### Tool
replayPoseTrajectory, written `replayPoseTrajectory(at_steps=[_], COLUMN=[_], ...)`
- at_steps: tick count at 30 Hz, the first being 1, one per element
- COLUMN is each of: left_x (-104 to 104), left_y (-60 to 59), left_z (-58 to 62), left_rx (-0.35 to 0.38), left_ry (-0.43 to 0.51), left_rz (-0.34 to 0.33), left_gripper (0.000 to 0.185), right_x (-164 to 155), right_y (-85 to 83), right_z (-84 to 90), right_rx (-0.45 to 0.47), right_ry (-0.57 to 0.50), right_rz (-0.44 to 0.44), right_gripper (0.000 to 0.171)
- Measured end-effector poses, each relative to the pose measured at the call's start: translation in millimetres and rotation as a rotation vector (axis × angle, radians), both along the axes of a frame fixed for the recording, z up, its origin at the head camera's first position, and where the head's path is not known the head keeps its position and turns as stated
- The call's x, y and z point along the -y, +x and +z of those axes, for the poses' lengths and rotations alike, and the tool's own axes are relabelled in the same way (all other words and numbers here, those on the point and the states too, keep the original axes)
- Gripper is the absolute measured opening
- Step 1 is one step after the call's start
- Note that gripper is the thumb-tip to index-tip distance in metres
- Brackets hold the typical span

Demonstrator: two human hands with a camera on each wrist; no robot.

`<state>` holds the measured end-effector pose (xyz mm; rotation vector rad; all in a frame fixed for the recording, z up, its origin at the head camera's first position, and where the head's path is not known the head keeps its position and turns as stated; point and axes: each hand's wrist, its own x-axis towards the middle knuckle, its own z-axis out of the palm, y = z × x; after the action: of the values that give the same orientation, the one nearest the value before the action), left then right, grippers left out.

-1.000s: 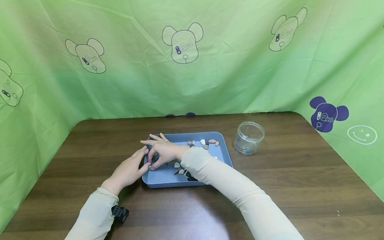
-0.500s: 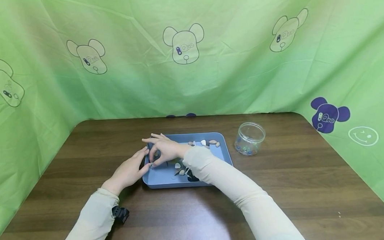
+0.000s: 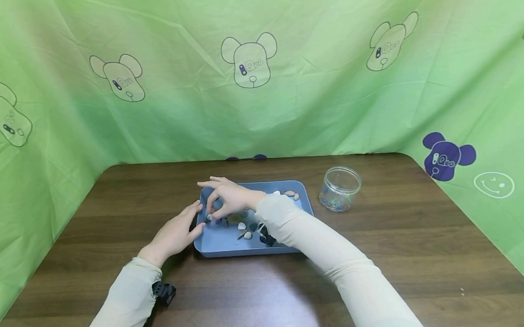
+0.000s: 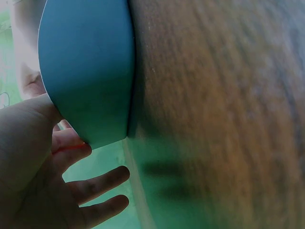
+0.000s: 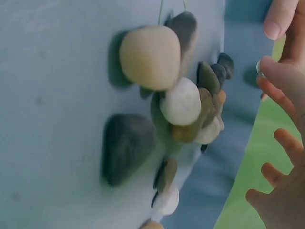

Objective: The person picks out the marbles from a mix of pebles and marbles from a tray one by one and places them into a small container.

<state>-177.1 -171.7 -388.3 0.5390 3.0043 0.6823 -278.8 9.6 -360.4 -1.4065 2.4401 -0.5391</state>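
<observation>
My right hand (image 3: 230, 197) is over the left part of the blue tray (image 3: 222, 249). Its thumb and index finger pinch a small glass marble (image 5: 259, 68), mostly hidden by the fingertips. My left hand (image 3: 172, 236) rests at the tray's left wall, thumb and index finger laid over the rim; in the left wrist view the last two fingers stretch out straight past the corner. Beneath the right hand, pebbles lie in the tray, among them a cream stone (image 5: 150, 57), a white stone (image 5: 181, 102) and a dark grey stone (image 5: 128, 148).
To the tray's right stands a clear open jar (image 3: 340, 189) with blue and green marbles at its bottom. More pebbles (image 3: 292, 195) lie near the tray's back right corner. The brown wooden table (image 3: 382, 246) meets a green patterned cloth (image 3: 312, 106) behind.
My right hand has moved a little right and away from the tray's left wall, the pinched marble moving with it. The left hand has stayed at the rim.
</observation>
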Motion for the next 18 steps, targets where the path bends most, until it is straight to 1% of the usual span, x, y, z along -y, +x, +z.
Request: replayPoseTrajectory(at_steps=[9,18], left_x=[0,-1], left_y=[0.0,0.2], left_z=[-0.4,0.5], left_rx=[-0.013,0.0], left_ry=[0.005,0.015], left_rz=[0.007,0.003], left_gripper=[0.056,0.057], right_x=[-9,-18], right_y=[-3.3,0.0], right_z=[6.3,18.1], right_rx=[-0.026,-0.015], right_ry=[-0.02,-0.043], right_rz=[-0.021,-0.046], right_gripper=[0.01,0.011])
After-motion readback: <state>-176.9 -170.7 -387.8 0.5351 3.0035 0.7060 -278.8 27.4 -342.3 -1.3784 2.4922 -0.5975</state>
